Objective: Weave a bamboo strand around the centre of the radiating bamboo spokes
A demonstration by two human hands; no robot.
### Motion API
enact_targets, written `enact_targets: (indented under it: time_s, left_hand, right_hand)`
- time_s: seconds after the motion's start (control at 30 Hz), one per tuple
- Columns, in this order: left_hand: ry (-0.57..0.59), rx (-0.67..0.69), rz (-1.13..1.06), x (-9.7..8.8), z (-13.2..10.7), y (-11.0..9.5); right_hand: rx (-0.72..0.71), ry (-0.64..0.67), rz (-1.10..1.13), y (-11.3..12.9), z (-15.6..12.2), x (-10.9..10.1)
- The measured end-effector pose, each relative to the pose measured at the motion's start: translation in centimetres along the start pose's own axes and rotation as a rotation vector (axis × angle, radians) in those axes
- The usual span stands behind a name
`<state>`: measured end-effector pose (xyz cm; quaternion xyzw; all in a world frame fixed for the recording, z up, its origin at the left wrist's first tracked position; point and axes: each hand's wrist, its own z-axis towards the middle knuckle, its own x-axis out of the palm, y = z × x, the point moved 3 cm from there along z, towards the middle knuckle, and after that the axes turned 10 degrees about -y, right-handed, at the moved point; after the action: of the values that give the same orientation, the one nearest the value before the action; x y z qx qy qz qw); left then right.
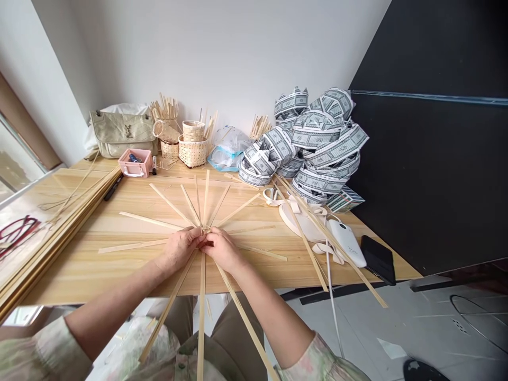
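Several flat bamboo strips (207, 196) fan out like wheel spokes on the wooden table, crossing at a centre between my hands. My left hand (183, 246) pinches at that centre from the left, fingers closed on the strips. From the other side my right hand (223, 248) is also closed there, its thumb and fingers almost touching the left ones. The exact crossing is partly hidden by my fingertips. Some strips run toward me over the table's front edge, above my lap.
Bamboo bundles (59, 233) lie along the left side. At the back stand a handbag (125, 132), a pink box (135, 164), small woven baskets (192, 151) and patterned ribbon rolls (317, 132). A ribbon coil (299, 219), white device (346, 242) and black phone (378, 259) lie right.
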<state>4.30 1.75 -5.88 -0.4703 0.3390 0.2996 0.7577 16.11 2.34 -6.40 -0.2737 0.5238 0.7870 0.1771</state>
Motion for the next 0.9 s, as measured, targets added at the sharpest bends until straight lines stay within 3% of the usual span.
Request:
enact_targets:
  time_s: [0.17, 0.3, 0.43, 0.57, 0.73, 0.9]
  left_hand:
    - [0.012, 0.005, -0.187, -0.3, -1.0, 0.7]
    - [0.114, 0.229, -0.266, -1.6, -3.5, 0.6]
    - [0.225, 0.314, -0.152, -2.4, -5.6, -0.2]
    - [0.222, 0.401, 0.111, -1.9, -6.6, -2.4]
    - [0.181, 0.352, 0.329, -0.7, -6.3, -4.2]
    - [0.123, 0.217, 0.049, -1.1, -5.5, -3.3]
  right_hand:
    - [0.037, 0.015, 0.003, 0.4, -0.3, -0.3]
    - [0.009, 0.042, 0.036, 0.8, -0.2, -0.5]
    - [0.01, 0.053, 0.072, 0.4, -0.1, -0.4]
    - [0.052, 0.072, 0.123, -0.1, -0.1, -0.2]
    - [0.08, 0.082, 0.164, -0.2, -0.2, -0.2]
    - [0.113, 0.106, 0.229, -0.8, -0.3, -0.1]
